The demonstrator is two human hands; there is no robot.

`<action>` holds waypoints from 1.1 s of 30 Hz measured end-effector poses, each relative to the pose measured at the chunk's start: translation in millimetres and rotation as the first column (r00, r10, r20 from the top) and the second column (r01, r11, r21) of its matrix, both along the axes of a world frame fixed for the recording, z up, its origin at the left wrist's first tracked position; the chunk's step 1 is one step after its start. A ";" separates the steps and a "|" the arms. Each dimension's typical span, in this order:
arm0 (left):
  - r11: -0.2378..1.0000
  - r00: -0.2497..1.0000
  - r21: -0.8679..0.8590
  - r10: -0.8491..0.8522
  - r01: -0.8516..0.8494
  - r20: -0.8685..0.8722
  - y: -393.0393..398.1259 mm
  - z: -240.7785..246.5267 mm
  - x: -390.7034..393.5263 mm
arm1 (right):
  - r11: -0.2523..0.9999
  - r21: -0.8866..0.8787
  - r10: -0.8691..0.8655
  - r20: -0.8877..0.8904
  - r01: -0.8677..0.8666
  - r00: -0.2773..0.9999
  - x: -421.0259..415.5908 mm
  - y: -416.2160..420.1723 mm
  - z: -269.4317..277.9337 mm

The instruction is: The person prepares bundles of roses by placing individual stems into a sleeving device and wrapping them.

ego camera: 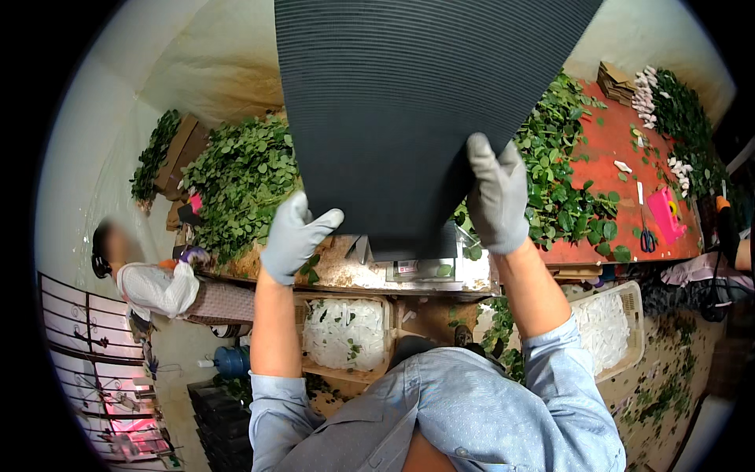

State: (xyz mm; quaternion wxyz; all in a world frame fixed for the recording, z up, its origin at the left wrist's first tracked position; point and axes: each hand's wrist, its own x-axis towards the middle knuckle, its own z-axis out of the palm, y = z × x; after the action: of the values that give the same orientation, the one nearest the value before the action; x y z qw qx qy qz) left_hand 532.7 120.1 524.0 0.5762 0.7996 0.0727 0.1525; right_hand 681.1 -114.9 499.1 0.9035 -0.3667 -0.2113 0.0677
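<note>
A large black corrugated sheet (401, 141) is raised in front of me, its ribs running crosswise and its top cut off by the picture's rim. My left hand (298, 239), in a pale grey work glove, is at the sheet's lower left edge, with some fingers hidden behind it. Higher up on the right side, my right hand (498, 194) grips the other edge, thumb across the front face. Under the sheet's lower end, a clear plastic box (424, 271) with a labelled item inside sits at the worktable's front edge (348, 283).
Leafy green stems are heaped left (242, 177) and right (554, 159). Scissors (647, 239) and a pink tape dispenser (666, 215) lie on the red tabletop (613, 171). Below stand crates of white pieces (345, 330). A co-worker (159, 283) stands at left; another person's arm (742, 253) shows at right.
</note>
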 end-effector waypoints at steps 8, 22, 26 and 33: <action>0.985 0.978 0.090 0.159 -0.148 -0.135 64.0 -73.4 72.1 | 0.994 -0.044 -0.090 0.103 0.095 0.991 75.4 24.4 -12.0; 0.891 0.733 0.281 -0.079 0.355 -0.676 110.5 -187.9 132.7 | 0.794 -0.463 -0.343 0.197 0.395 0.919 110.7 61.6 -44.3; 0.876 0.693 0.230 -0.149 0.424 -0.706 114.9 -228.5 124.6 | 0.720 -0.554 -0.311 0.280 0.417 0.908 124.0 66.5 -71.9; 0.837 0.627 0.222 -0.173 0.500 -0.760 121.5 -261.9 119.5 | 0.790 -0.590 -0.247 -0.058 0.167 0.967 143.4 81.3 -95.0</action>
State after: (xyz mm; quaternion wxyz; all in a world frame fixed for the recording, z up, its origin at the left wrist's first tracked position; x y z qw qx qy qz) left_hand 652.2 241.6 262.1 0.3373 0.8958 0.1009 -0.2711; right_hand 824.5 -33.6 404.1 0.7621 -0.6404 -0.0790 0.0534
